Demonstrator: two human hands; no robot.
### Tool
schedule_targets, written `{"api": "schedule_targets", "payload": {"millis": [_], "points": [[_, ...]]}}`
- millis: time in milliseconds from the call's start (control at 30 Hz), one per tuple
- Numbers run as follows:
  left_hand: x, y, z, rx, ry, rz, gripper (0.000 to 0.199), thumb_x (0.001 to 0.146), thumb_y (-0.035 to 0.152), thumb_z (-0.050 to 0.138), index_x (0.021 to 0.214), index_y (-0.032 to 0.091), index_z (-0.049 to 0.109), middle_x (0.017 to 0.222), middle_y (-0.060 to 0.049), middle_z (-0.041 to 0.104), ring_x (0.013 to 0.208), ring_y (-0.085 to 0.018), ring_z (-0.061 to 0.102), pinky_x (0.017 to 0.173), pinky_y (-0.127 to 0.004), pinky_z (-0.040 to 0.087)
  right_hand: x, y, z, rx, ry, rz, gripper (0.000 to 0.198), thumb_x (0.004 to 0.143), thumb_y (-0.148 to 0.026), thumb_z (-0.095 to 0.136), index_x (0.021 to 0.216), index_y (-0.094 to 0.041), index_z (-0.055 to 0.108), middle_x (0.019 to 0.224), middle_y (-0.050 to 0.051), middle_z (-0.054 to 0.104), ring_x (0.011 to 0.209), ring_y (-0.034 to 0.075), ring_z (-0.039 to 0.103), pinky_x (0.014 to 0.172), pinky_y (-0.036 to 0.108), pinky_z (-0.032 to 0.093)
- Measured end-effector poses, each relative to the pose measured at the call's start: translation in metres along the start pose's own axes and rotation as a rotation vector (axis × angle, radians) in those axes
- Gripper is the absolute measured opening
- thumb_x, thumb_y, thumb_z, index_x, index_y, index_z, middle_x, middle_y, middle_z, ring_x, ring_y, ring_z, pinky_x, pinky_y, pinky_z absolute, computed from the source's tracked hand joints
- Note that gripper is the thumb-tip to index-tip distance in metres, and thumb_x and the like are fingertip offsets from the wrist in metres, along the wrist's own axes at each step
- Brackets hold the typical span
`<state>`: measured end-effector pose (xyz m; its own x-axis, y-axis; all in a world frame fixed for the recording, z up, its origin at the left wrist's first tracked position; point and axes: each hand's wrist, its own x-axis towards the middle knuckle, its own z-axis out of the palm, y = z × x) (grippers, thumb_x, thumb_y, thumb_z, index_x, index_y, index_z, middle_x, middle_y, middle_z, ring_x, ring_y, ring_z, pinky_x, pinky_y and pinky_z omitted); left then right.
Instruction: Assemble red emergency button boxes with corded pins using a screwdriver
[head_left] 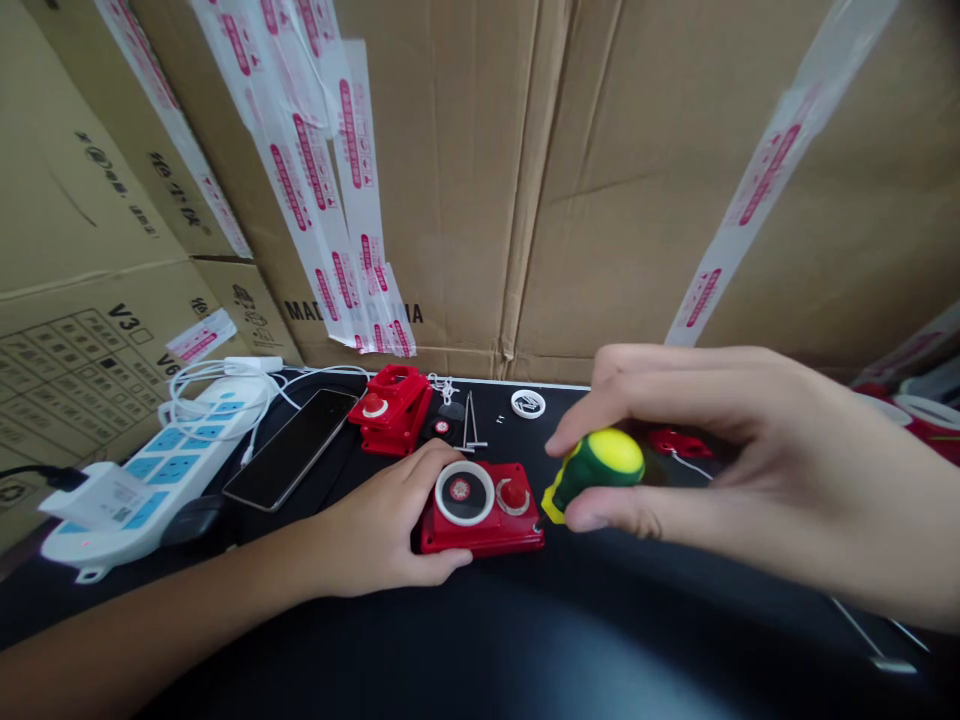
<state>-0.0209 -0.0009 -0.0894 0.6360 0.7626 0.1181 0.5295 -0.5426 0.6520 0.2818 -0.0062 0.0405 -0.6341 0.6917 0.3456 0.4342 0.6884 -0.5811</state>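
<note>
My left hand [401,525] grips the left side of a red plastic box [484,535], fingers behind it and thumb along its front. On the box's top are a white ring [490,497] around a dark disc with a red-and-white emblem, and a red round knob [514,494]. Between the thumb and fingers of my right hand [675,450] is a stubby screwdriver [600,470] with a green and yellow handle. The screwdriver tilts toward the box's front right corner, where a small screw [538,528] shows. Whether the tip touches the screw, I cannot tell.
Behind the box stand more red housings [390,410], thin metal rods [470,425] and a white lid of screws [528,404]. To the left lie a phone [292,450] and a power strip [157,470] with cables. Cardboard boxes [465,180] wall off the back.
</note>
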Motion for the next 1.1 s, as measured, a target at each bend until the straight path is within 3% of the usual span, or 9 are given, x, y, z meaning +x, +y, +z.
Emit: {"api": "schedule_targets", "payload": {"millis": [167, 333, 500, 600, 733, 833, 933, 1000, 1100], "points": [[-0.001, -0.003, 0.001, 0.002, 0.01, 0.014, 0.068, 0.086, 0.037, 0.084, 0.142, 0.027, 0.047, 0.138, -0.011, 0.059, 0.123, -0.033, 0.066, 0.109, -0.052, 0.056, 0.004, 0.008, -0.012, 0.155, -0.088, -0.021, 0.03, 0.089, -0.039, 0.09, 0.119, -0.035, 0.087, 0.094, 0.002, 0.078, 0.068, 0.014, 0.068, 0.058, 0.025, 0.05], [-0.001, -0.002, 0.001, -0.013, 0.0, 0.009, 0.066, 0.086, 0.036, 0.084, 0.14, 0.027, 0.047, 0.136, -0.011, 0.06, 0.121, -0.032, 0.067, 0.107, -0.051, 0.056, 0.007, 0.016, -0.019, 0.496, -0.31, 0.133, 0.03, 0.103, -0.031, 0.074, 0.132, -0.029, 0.079, 0.12, 0.006, 0.08, 0.06, 0.009, 0.068, 0.06, 0.025, 0.06], [0.0, 0.002, 0.0, -0.038, 0.001, -0.012, 0.062, 0.086, 0.035, 0.083, 0.137, 0.026, 0.049, 0.133, -0.01, 0.061, 0.117, -0.032, 0.069, 0.103, -0.05, 0.058, 0.01, 0.021, -0.008, 0.359, -0.136, 0.066, 0.018, 0.092, -0.032, 0.086, 0.108, -0.025, 0.08, 0.111, 0.005, 0.074, 0.09, 0.017, 0.07, 0.076, 0.026, 0.058], [0.001, 0.002, 0.0, -0.045, 0.006, 0.01, 0.06, 0.086, 0.035, 0.083, 0.136, 0.026, 0.051, 0.133, -0.011, 0.062, 0.117, -0.032, 0.069, 0.103, -0.05, 0.058, 0.012, 0.017, 0.002, 0.319, -0.005, 0.086, 0.021, 0.085, -0.033, 0.093, 0.1, -0.025, 0.079, 0.093, 0.001, 0.071, 0.082, 0.016, 0.066, 0.071, 0.025, 0.054], [0.001, 0.001, -0.001, -0.046, 0.0, -0.003, 0.062, 0.085, 0.036, 0.085, 0.136, 0.026, 0.051, 0.132, -0.01, 0.063, 0.116, -0.031, 0.069, 0.102, -0.048, 0.059, 0.012, 0.013, 0.008, 0.404, 0.055, 0.142, 0.028, 0.077, -0.032, 0.099, 0.097, -0.024, 0.08, 0.08, -0.003, 0.069, 0.069, 0.013, 0.063, 0.059, 0.022, 0.051], [-0.001, 0.0, -0.001, -0.031, -0.001, -0.011, 0.065, 0.085, 0.037, 0.086, 0.138, 0.027, 0.049, 0.135, -0.01, 0.061, 0.119, -0.032, 0.068, 0.105, -0.049, 0.058, 0.011, 0.019, 0.007, 0.51, -0.044, 0.111, 0.028, 0.085, -0.03, 0.094, 0.11, -0.024, 0.085, 0.093, 0.002, 0.076, 0.055, 0.008, 0.06, 0.049, 0.021, 0.048], [-0.002, -0.002, 0.0, -0.02, -0.002, 0.004, 0.069, 0.086, 0.037, 0.085, 0.142, 0.027, 0.046, 0.141, -0.011, 0.059, 0.125, -0.033, 0.066, 0.11, -0.052, 0.055, 0.01, 0.028, 0.004, 0.757, -0.274, 0.071, 0.03, 0.102, -0.028, 0.077, 0.132, -0.027, 0.078, 0.12, 0.008, 0.078, 0.047, 0.003, 0.059, 0.041, 0.018, 0.043], [-0.002, -0.003, 0.0, -0.018, -0.004, 0.011, 0.069, 0.087, 0.037, 0.085, 0.143, 0.028, 0.045, 0.141, -0.011, 0.059, 0.126, -0.033, 0.066, 0.111, -0.053, 0.055, 0.01, 0.032, 0.004, 0.854, -0.37, 0.039, 0.028, 0.108, -0.027, 0.067, 0.136, -0.027, 0.073, 0.126, 0.01, 0.077, 0.048, 0.002, 0.061, 0.043, 0.016, 0.044], [-0.001, -0.003, 0.001, -0.023, 0.004, 0.016, 0.068, 0.086, 0.037, 0.085, 0.142, 0.027, 0.046, 0.138, -0.01, 0.06, 0.123, -0.032, 0.067, 0.109, -0.051, 0.056, 0.01, 0.031, 0.004, 0.767, -0.314, 0.042, 0.021, 0.104, -0.028, 0.074, 0.124, -0.023, 0.073, 0.122, 0.009, 0.075, 0.057, 0.005, 0.062, 0.047, 0.017, 0.049]]}}
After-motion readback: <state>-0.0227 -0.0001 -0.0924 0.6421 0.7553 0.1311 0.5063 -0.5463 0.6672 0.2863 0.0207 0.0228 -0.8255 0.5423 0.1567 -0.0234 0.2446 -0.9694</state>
